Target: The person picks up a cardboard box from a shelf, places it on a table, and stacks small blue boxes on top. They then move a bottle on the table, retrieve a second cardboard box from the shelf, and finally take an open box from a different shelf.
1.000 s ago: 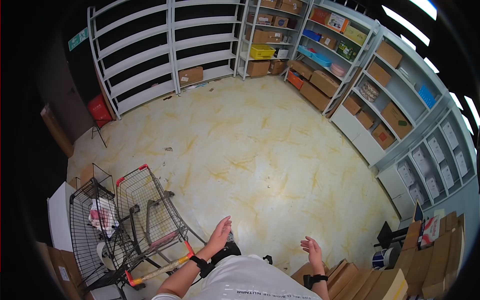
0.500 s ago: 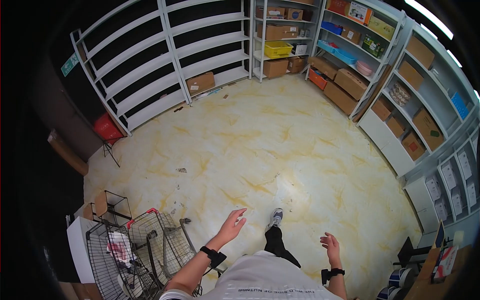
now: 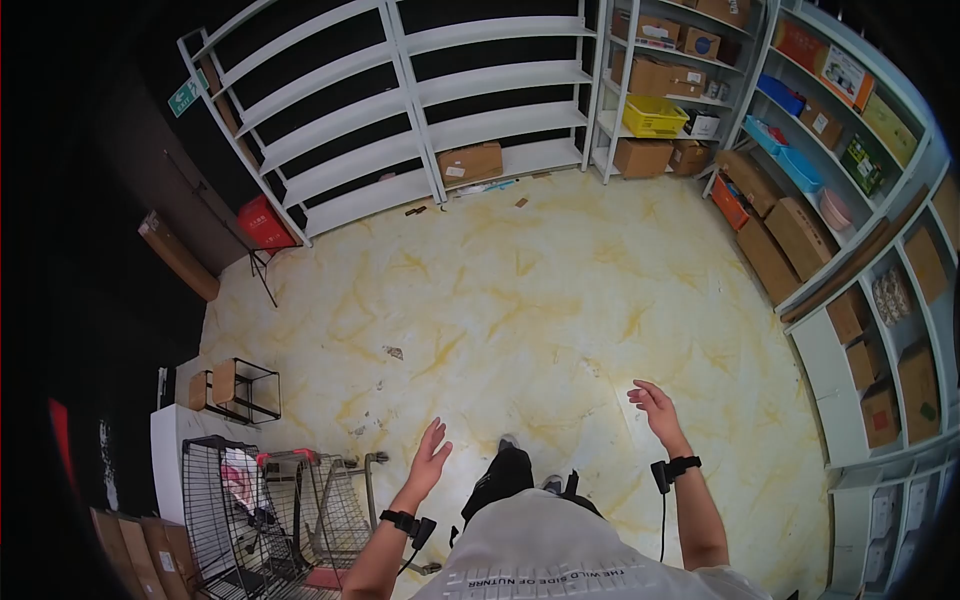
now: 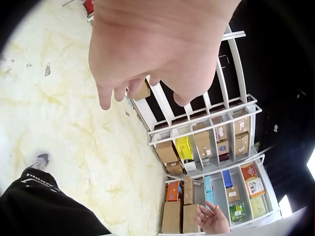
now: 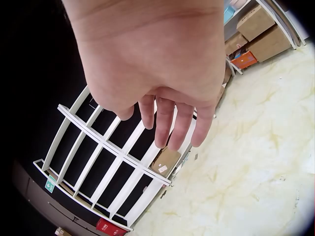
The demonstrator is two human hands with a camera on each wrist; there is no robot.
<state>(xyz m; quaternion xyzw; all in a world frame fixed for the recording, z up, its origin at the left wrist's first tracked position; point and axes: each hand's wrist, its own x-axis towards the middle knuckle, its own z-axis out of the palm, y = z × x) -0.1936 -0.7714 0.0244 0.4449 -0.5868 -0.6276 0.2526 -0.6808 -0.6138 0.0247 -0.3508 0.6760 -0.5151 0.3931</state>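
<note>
My left hand (image 3: 430, 462) hangs in the air in front of the body, fingers loosely extended and nothing in it. To the right, my right hand (image 3: 657, 412) is also raised and bare, its fingers relaxed, as the right wrist view confirms with the fingers (image 5: 165, 123) pointing down and apart. Nearest the left hand is a wire shopping cart (image 3: 335, 500), standing beside a second dark cart (image 3: 215, 510) with a red-and-white item (image 3: 240, 475) inside. Neither hand touches a cart. A shoe (image 3: 508, 441) shows on the floor below.
White shelving (image 3: 405, 110) lines the far wall, mostly bare, with one cardboard box (image 3: 470, 163). Fuller shelves hold a yellow basket (image 3: 653, 117), blue trays (image 3: 798, 168) and cartons. Two stools (image 3: 235, 385) stand at left near a red box (image 3: 264, 222). Cartons (image 3: 165, 555) sit at lower left.
The person has stepped forward and the view has turned left. The carts have slid toward the lower left of the view. The right hand has risen; both hands stay bare.
</note>
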